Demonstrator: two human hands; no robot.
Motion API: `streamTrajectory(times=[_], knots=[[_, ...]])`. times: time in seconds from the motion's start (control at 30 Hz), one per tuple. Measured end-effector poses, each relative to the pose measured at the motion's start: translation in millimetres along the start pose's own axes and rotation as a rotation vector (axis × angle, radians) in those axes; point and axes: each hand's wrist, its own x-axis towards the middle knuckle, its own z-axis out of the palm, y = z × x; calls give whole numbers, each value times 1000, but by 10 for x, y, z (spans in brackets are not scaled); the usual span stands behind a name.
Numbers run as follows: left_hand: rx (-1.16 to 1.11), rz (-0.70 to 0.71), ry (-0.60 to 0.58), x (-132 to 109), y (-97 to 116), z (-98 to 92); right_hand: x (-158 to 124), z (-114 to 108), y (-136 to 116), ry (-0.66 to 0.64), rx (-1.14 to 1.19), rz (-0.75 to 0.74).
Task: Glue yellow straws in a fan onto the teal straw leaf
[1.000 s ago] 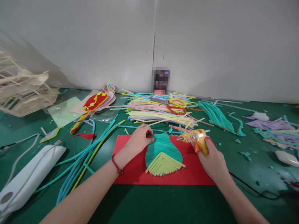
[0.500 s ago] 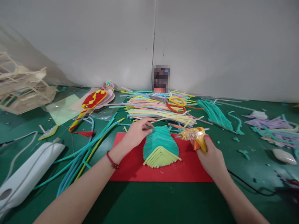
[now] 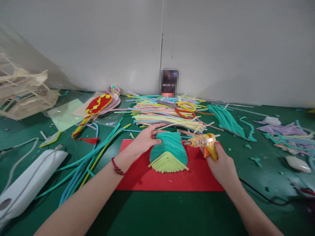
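A teal and yellow-green piece made of fuzzy strips (image 3: 169,149) lies on a red board (image 3: 137,178), its yellow-green fan of strips toward me. My left hand (image 3: 147,137) pinches the piece's upper left edge, with the thumb on top and the other fingers behind it. My right hand (image 3: 220,162) is wrapped round the handle of a yellow glue gun (image 3: 204,141) with an orange trigger. The gun's nozzle points left, close to the right edge of the teal part.
Behind the board lies a heap of pastel strips (image 3: 162,114) with scissors (image 3: 185,113) on top. A white power strip (image 3: 31,180) and long strips are at left, teal strips (image 3: 227,121) at right. A wooden model (image 3: 24,95) stands at far left.
My left hand has closed on the piece's upper left edge, its thumb now over the top. The piece has tilted or shifted slightly. My right hand and the glue gun have hardly moved.
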Motion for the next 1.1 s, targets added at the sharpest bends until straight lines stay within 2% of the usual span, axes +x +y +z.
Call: streamTrajectory(times=[0.17, 0.3, 0.67, 0.83, 1.1], knots=[[-102, 25, 1, 11, -55, -13, 6, -6, -5, -29, 8, 28], [-82, 55, 26, 18, -69, -1, 7, -16, -21, -43, 24, 41], [-78, -12, 170, 60, -153, 7, -2, -21, -39, -28, 18, 34], [-52, -33, 166, 61, -156, 7, -5, -9, -17, 1, 13, -20], [-14, -48, 190, 51, -121, 27, -7, -27, -19, -7, 22, -23]])
